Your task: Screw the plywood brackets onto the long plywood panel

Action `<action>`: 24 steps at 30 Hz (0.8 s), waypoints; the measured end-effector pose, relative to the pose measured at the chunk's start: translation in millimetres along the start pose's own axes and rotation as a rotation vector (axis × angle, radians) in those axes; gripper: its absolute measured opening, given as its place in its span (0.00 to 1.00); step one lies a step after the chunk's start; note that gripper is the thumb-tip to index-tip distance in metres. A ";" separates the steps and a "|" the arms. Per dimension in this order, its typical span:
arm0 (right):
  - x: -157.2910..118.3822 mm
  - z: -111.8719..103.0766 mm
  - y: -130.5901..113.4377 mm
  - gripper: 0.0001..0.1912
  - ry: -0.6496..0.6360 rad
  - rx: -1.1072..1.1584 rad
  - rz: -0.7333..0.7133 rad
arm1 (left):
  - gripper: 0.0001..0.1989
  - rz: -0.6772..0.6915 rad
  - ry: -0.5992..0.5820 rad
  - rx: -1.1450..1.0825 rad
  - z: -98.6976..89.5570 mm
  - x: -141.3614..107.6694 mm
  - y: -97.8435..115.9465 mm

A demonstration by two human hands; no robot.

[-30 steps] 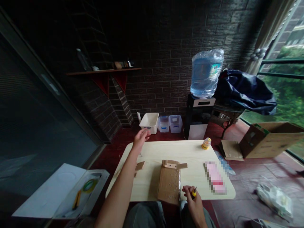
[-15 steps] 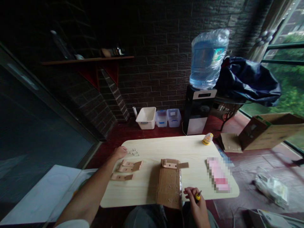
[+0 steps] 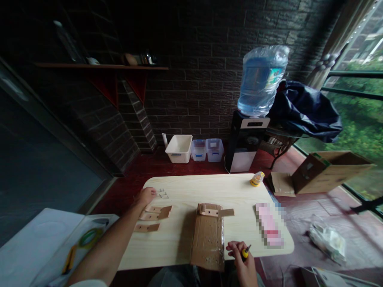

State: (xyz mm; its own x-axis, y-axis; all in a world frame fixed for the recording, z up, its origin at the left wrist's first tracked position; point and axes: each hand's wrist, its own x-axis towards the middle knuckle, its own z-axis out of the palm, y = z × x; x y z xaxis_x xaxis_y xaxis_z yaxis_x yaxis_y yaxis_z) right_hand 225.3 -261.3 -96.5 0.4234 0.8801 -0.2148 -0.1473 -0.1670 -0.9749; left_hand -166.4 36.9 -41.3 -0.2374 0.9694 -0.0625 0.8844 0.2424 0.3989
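At the table's far left, my left hand (image 3: pixel 147 195) has its fingers drawn together beside several small screws (image 3: pixel 163 194); what the fingertips pinch, if anything, is too small to make out. My right hand (image 3: pixel 241 257) is closed around a short screwdriver (image 3: pixel 245 252) with a yellow and black handle, its tip pointing up and right. Between the hands stands a cardboard box (image 3: pixel 207 239). On its far end lies a curved tan strip with holes (image 3: pixel 209 212), and a flat piece (image 3: pixel 226 213) sticks out to the right. More bent strips (image 3: pixel 156 214) lie below my left hand.
A yellow-capped clear container (image 3: pixel 257 179) stands at the far right of the pale table (image 3: pixel 191 185). A pixelated pink item (image 3: pixel 268 225) lies on the right. Plastic bins (image 3: pixel 178 149) and a water dispenser (image 3: pixel 248 139) stand beyond. An open tool case (image 3: pixel 86 243) is at left.
The whole view has shifted, so the table sits slightly farther left and lower. My left hand stays by the screws, its fingertips close to them. My right hand still holds the screwdriver.
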 end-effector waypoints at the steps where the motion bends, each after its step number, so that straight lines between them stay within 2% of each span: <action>1: 0.1 0.3 -1.3 0.24 0.006 0.004 0.003 | 0.08 -0.013 0.001 -0.017 1.1 0.0 1.8; 5: -0.3 2.4 -6.3 0.22 0.018 -0.002 -0.011 | 0.08 -0.072 0.019 -0.071 -0.5 1.5 3.7; 8: -0.9 3.9 -5.0 0.22 0.023 0.015 -0.027 | 0.07 -0.131 0.083 -0.146 -12.5 -0.3 4.6; 11: -3.4 4.1 -0.7 0.22 0.019 0.026 -0.045 | 0.02 -0.251 0.293 -0.519 -27.7 -9.2 17.1; 12: -5.3 4.0 0.6 0.22 0.015 0.023 -0.050 | 0.03 -0.259 0.350 -0.636 -31.3 -14.5 25.6; 14: -10.9 3.9 1.8 0.22 0.006 0.003 -0.054 | 0.08 -0.220 0.389 -0.751 -34.1 -29.7 48.9; 17: -22.9 3.6 -1.0 0.23 0.014 -0.028 -0.050 | 0.14 -0.112 0.384 -0.919 -26.1 -68.7 93.2; 20: -34.4 1.1 -9.8 0.24 0.056 -0.034 -0.080 | 0.16 -0.003 0.290 -1.023 -5.0 -131.9 134.5; 21: -37.5 -0.7 -14.0 0.24 0.076 -0.030 -0.105 | 0.17 0.044 0.231 -1.060 4.2 -157.6 145.6; 24: -44.2 -9.2 -29.3 0.24 0.098 -0.008 -0.159 | 0.20 0.260 -0.076 -1.243 35.1 -239.7 169.7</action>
State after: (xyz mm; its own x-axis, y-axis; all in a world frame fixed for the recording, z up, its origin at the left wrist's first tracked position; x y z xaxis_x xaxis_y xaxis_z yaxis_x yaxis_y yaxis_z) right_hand 219.1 -299.4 -59.1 0.5258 0.8483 -0.0625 -0.0644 -0.0336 -0.9974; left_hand 54.7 -152.9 9.2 -0.0543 0.9923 0.1109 -0.0791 -0.1150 0.9902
